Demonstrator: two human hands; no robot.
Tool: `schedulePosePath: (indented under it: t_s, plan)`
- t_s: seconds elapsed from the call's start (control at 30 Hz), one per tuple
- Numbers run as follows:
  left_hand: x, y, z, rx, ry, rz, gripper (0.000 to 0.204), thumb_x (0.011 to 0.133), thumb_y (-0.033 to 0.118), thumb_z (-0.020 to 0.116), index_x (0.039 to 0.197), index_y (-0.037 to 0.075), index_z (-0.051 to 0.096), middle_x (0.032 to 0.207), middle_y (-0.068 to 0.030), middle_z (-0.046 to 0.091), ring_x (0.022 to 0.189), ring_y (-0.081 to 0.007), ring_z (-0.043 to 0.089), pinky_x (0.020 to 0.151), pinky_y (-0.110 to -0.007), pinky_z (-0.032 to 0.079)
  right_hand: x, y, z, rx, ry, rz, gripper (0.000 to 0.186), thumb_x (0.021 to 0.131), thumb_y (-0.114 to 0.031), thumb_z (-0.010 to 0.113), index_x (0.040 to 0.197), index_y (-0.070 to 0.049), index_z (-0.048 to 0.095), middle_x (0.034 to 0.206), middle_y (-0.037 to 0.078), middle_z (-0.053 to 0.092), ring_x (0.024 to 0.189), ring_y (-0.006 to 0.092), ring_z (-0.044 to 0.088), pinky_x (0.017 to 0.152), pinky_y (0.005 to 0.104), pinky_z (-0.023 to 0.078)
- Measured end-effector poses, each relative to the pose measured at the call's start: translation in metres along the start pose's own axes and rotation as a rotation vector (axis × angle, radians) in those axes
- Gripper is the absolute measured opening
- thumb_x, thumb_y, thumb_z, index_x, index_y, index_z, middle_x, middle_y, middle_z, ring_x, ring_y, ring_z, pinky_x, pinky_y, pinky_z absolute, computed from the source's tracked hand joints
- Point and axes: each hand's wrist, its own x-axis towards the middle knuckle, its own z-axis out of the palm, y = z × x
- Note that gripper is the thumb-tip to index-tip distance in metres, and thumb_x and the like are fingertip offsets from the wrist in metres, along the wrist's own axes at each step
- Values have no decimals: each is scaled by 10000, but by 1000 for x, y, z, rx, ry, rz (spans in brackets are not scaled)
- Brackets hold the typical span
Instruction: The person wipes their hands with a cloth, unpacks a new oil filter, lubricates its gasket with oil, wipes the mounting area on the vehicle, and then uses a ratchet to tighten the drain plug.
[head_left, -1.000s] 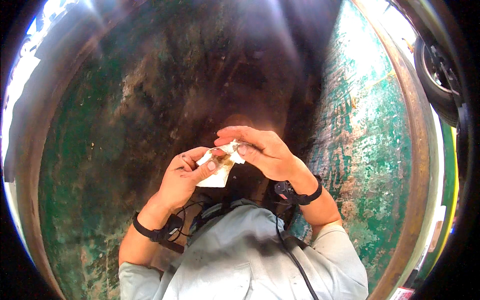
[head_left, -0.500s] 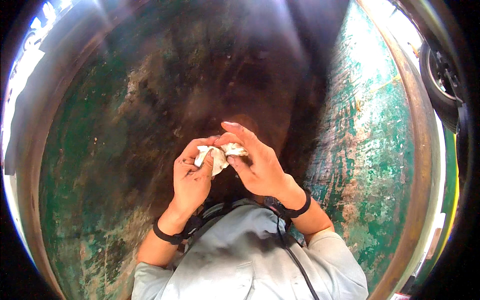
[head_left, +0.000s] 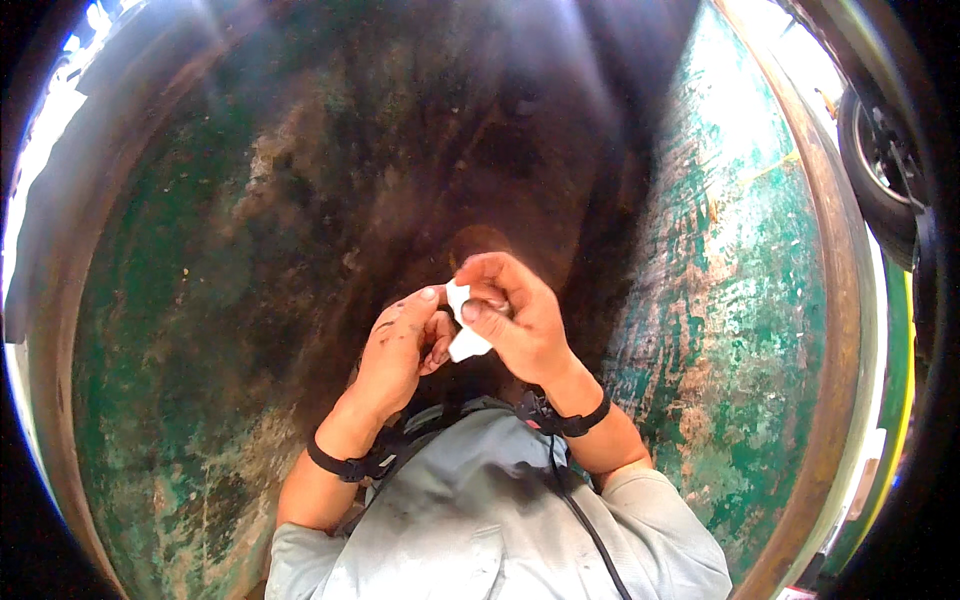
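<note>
A small white tissue (head_left: pixel 470 340) is bunched in my right hand (head_left: pixel 520 315), between the thumb and curled fingers. A loose corner hangs below the thumb. My left hand (head_left: pixel 398 340) is just left of it, with dark smudges on its back. One left finger reaches across to the tissue and touches it, while the lower fingers curl inward with nothing seen in them. Both hands are held together in front of my body, above the floor. Black straps (head_left: pixel 345 462) circle my wrists.
Below me lies a worn green floor (head_left: pixel 740 330) with a large dark stain through the middle. A brownish border (head_left: pixel 838 300) curves along the right. Beyond it stands a wheel with a black tyre (head_left: pixel 870 170). A black cable (head_left: pixel 585 520) runs down my grey shirt.
The tissue has passed from being pinched between both hands to my right hand alone. My left thumb has let go of it, and the left fingers have curled in.
</note>
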Motion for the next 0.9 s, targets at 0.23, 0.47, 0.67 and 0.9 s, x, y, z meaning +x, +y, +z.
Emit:
schedulePosePath:
  t_s: [0.23, 0.47, 0.67, 0.9]
  plan:
    - [-13, 1, 15, 103, -52, 278, 361, 974, 50, 600, 1322, -13, 524, 1026, -20, 626, 885, -54, 552, 754, -209, 451, 6, 10, -5, 789, -11, 92, 287, 884, -23, 707, 1130, -46, 562, 854, -18, 566, 792, 90, 582, 616, 234, 488]
    - [-14, 2, 6, 331, 148, 440, 172, 983, 58, 610, 1134, -23, 604, 918, -31, 660, 846, -92, 612, 761, -223, 494, 0, 2, 7, 224, 1, 150, 489, 938, -106, 687, 1381, -55, 485, 999, -2, 664, 760, 72, 572, 665, 221, 478]
    - [-29, 8, 11, 255, 117, 460, 325, 961, 43, 611, 1278, -5, 559, 934, -32, 649, 884, -105, 601, 792, -235, 470, 1, 17, 6, -107, 312, 97, 269, 1001, -239, 629, 1086, 10, 681, 947, 4, 698, 832, 50, 603, 726, 224, 499]
    - [-23, -1, -1, 353, 163, 529, 404, 921, 50, 639, 1313, 22, 545, 1025, -43, 615, 910, -101, 582, 754, -225, 461, 6, 17, 15, 221, 295, 98, 89, 925, -49, 682, 978, -52, 611, 897, -18, 626, 754, 42, 561, 631, 194, 446]
